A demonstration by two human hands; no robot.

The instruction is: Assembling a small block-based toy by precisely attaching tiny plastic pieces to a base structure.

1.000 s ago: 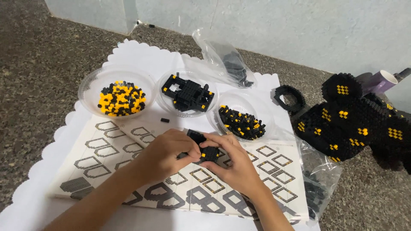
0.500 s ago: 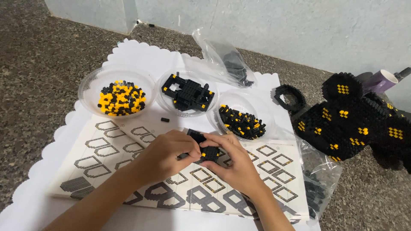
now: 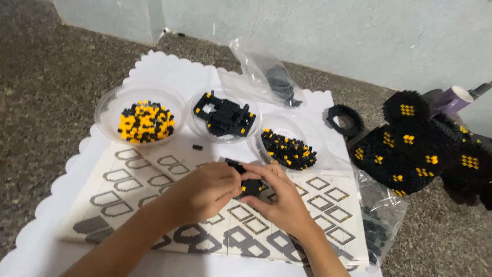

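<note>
My left hand [image 3: 207, 191] and my right hand [image 3: 279, 197] meet over a printed instruction sheet [image 3: 133, 184]. Between their fingertips they pinch a small black brick assembly [image 3: 248, 185] with a few yellow studs; most of it is hidden by the fingers. Behind the hands stand three clear plastic bowls: the left bowl [image 3: 110, 105] holds yellow and black bricks, the middle bowl [image 3: 196, 125] holds a black built section [image 3: 224, 114], and the right bowl [image 3: 274, 125] holds mostly black bricks.
A large black model with yellow patches [image 3: 425, 143] sits at the right, a black ring piece [image 3: 345, 119] beside it. Clear bags [image 3: 269, 77] of black parts lie behind the bowls and at the right [image 3: 382, 231]. A white scalloped mat [image 3: 154, 72] covers the rough floor. A purple cup [image 3: 451, 100] stands far right.
The hands stay together on the small assembly; the fingers have shifted only slightly on it. Bowls and model have not moved.
</note>
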